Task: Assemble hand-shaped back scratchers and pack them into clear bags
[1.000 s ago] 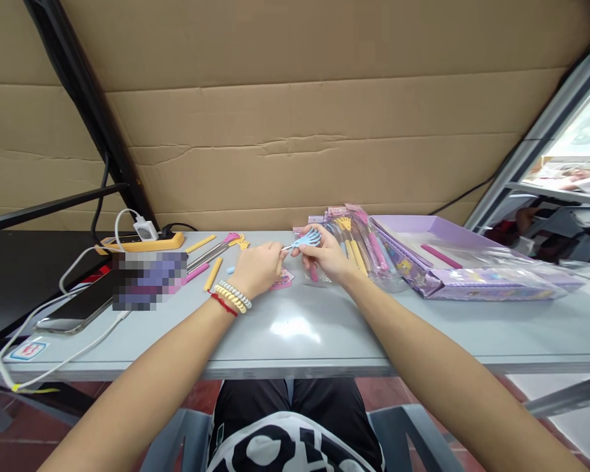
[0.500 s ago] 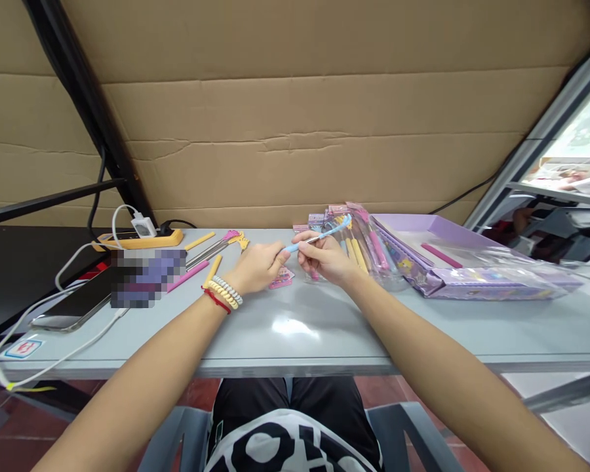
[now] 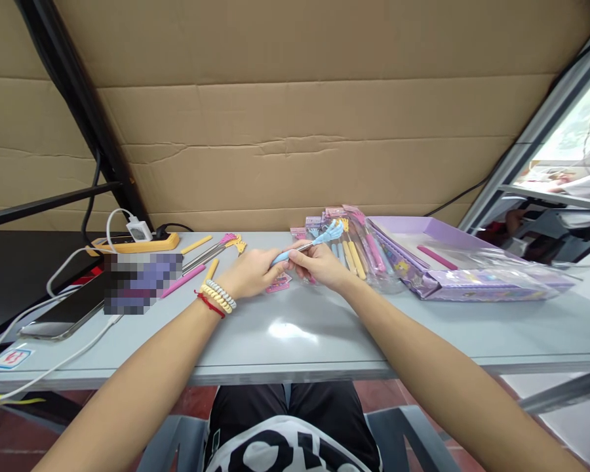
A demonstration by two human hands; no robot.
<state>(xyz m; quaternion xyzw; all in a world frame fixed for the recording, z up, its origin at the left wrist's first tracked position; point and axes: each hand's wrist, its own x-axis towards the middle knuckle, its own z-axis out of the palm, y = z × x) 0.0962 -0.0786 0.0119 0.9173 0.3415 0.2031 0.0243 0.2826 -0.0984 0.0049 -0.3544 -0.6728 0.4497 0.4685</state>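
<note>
Both my hands meet above the middle of the grey table on one small blue back scratcher with a hand-shaped head and a metal shaft. My left hand, with bead bracelets at the wrist, pinches the blue handle end. My right hand grips the shaft just behind the head, which points up and to the right. A small pink card lies on the table under the hands.
Packaged scratchers in clear bags lie just right of the hands, beside a purple box. To the left lie loose pink and yellow handles, more scratchers, a phone, and a power strip with cables. Cardboard wall behind.
The blue scratcher turned from flat between my hands to angled up and right. My left hand moved onto its blue handle end, and the right hand stayed on the shaft.
</note>
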